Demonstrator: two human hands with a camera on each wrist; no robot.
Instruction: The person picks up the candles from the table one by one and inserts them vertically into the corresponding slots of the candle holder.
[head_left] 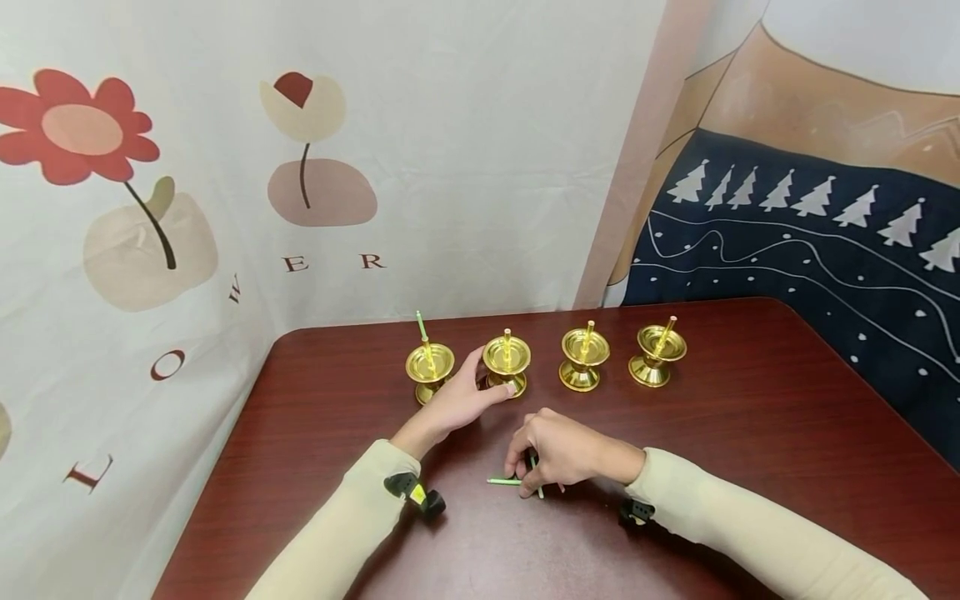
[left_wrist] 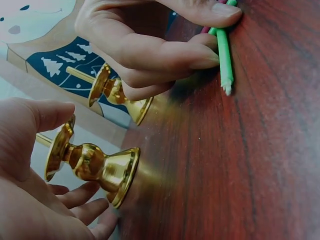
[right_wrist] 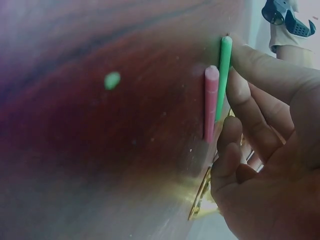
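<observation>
Several brass candle holders stand upright along the back of the table. The leftmost holder (head_left: 430, 364) carries a thin green candle (head_left: 422, 326). My left hand (head_left: 459, 400) lies around the second holder (head_left: 507, 357); in the left wrist view its thumb overlaps that holder's cup (left_wrist: 60, 150), with its fingers spread loosely behind. Lower on the table, my right hand (head_left: 555, 446) pinches a green candle (left_wrist: 225, 57) between thumb and forefinger, close over the wood. Another green candle (head_left: 539, 487) and a pink candle (right_wrist: 210, 102) lie under that hand, partly hidden by it.
To the right stand a third holder (head_left: 584, 358) and the rightmost holder (head_left: 656, 354), each with a bare upright tube. Behind the dark red tabletop (head_left: 322, 450) hangs a printed cloth (head_left: 465, 167). A small green spot (right_wrist: 112, 80) shows against the tabletop.
</observation>
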